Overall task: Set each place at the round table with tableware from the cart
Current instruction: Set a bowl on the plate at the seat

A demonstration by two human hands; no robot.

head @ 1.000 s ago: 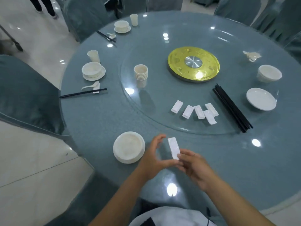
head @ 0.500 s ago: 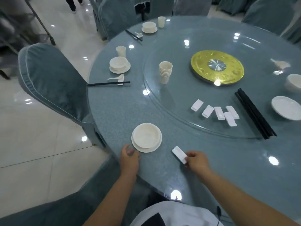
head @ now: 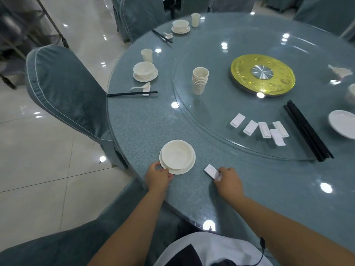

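Observation:
At the near edge of the round table (head: pixel 146 127) a white bowl (head: pixel 177 154) sits on a saucer (head: pixel 189 167). My left hand (head: pixel 158 176) grips the saucer's near-left rim. To its right a white chopstick rest (head: pixel 211 170) lies flat on the table, and my right hand (head: pixel 229 181) pinches its near end. On the glass turntable (head: pixel 221 104) are a stack of cups (head: pixel 200 80), several more chopstick rests (head: pixel 259 128) and a bundle of black chopsticks (head: pixel 307 131).
Two set places lie at the left and far left: a bowl on a saucer (head: pixel 145 71), a cup (head: pixel 147 55), a spoon (head: pixel 141 87), chopsticks (head: pixel 132 94). A gold disc (head: pixel 262 72) marks the table's centre, a plate (head: pixel 342 126) at right. A covered chair (head: pixel 65 89) stands to the left.
The rest came down from between both hands onto the table, still in my right hand. My left hand left it and took the saucer's rim. The view shifted left.

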